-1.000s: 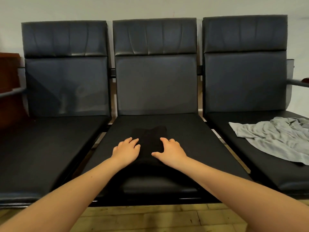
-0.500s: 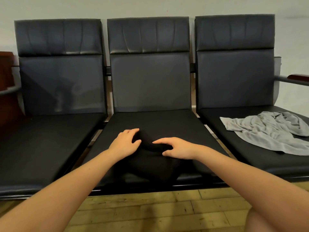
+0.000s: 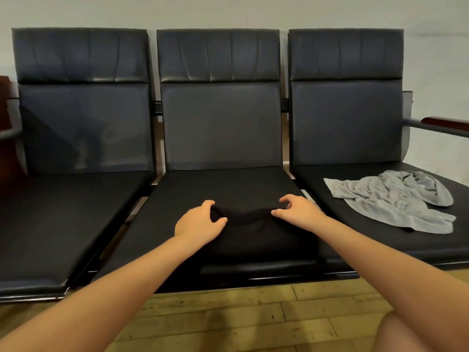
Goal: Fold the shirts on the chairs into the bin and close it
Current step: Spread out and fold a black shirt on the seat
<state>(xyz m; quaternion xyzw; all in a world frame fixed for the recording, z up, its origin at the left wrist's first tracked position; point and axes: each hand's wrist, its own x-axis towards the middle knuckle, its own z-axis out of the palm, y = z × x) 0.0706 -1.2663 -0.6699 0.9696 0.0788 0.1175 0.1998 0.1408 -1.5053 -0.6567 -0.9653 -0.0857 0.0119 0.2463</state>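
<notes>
Hands first: left hand (image 3: 200, 222) and right hand (image 3: 295, 212) level, equally near, each gripping one end of black shirt (image 3: 253, 232), fingers (image 3: 280, 200) curled round its far edge. Long axis left-to-right on middle seat (image 3: 223, 184). Beyond, right: grey shirt (image 3: 390, 199) crumpled, untouched. No bin visible.

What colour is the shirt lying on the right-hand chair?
Light grey shirt, plain, clearest in the head view.

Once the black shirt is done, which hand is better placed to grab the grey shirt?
Right. The right hand is on the side nearer the grey shirt, which lies crumpled on the right-hand chair. The left hand would have to cross over. For now both grip the black shirt.
</notes>
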